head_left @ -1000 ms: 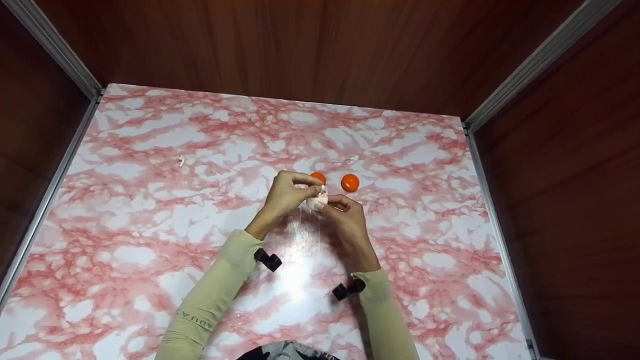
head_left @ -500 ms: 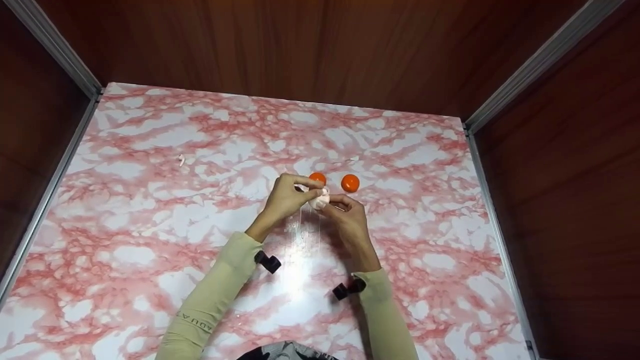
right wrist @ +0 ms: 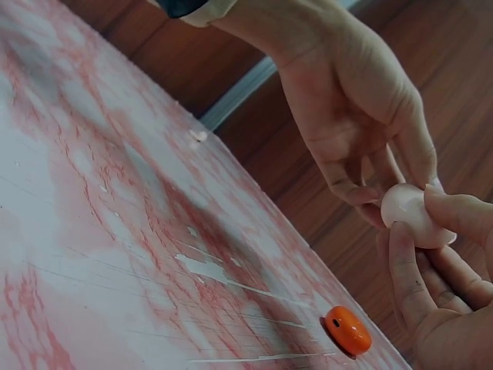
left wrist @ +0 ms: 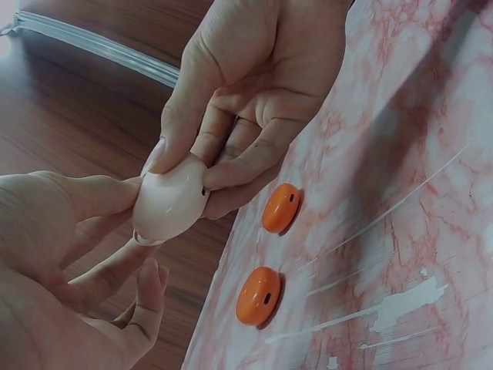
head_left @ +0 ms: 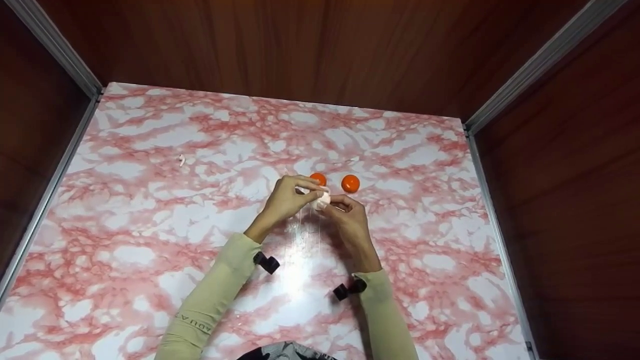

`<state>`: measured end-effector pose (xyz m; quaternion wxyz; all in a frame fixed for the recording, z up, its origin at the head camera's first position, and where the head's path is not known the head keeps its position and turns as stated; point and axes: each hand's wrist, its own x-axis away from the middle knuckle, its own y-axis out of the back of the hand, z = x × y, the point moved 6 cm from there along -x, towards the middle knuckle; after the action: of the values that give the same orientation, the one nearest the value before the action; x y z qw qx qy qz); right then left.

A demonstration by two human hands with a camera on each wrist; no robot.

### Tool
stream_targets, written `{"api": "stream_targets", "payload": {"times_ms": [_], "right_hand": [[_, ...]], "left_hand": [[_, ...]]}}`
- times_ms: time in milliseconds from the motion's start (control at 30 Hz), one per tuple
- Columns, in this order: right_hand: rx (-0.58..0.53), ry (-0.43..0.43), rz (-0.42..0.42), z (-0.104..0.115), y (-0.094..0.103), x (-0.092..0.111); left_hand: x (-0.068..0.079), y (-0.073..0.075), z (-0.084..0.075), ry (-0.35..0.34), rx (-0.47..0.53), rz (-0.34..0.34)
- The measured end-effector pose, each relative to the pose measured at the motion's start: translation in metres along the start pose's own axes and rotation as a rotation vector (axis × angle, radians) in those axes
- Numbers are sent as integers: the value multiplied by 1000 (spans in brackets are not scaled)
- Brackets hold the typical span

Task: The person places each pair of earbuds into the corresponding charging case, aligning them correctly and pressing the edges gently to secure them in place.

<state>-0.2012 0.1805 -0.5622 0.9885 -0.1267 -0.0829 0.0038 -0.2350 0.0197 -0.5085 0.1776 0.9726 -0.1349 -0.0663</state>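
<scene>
Both hands hold a small, glossy white earbud case (left wrist: 171,199) with a small dark port in its side, above the table. My left hand (head_left: 291,195) pinches its upper left part between thumb and fingers. From the lower right, my right hand (head_left: 346,212) grips the other side. A thin pale edge stands out from the case's shell by the left fingers in the left wrist view. Fingers hide much of the case (right wrist: 412,216) in every view. Just beyond the hands are two rounded orange cases, one (head_left: 318,178) partly behind the left fingers, the other (head_left: 350,183) to its right.
Two small white pieces shaped like earbuds (head_left: 181,160) lie at the left on the red-and-white marbled table (head_left: 240,130). Dark wood panels (head_left: 280,50) with metal edge strips enclose the table at the back and sides.
A second ago the white case showed its uneven inside facing up; now a smooth pale surface shows there. The hands have shifted only slightly, and the orange cases stay put.
</scene>
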Motion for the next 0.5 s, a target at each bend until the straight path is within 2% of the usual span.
{"api": "stream_targets", "payload": {"times_ms": [300, 500], "right_hand": [[-59, -19, 19, -1, 0, 2], [9, -15, 24, -1, 2, 2]], "left_hand": [[1, 9, 4, 69, 52, -8], [0, 23, 8, 67, 43, -44]]}}
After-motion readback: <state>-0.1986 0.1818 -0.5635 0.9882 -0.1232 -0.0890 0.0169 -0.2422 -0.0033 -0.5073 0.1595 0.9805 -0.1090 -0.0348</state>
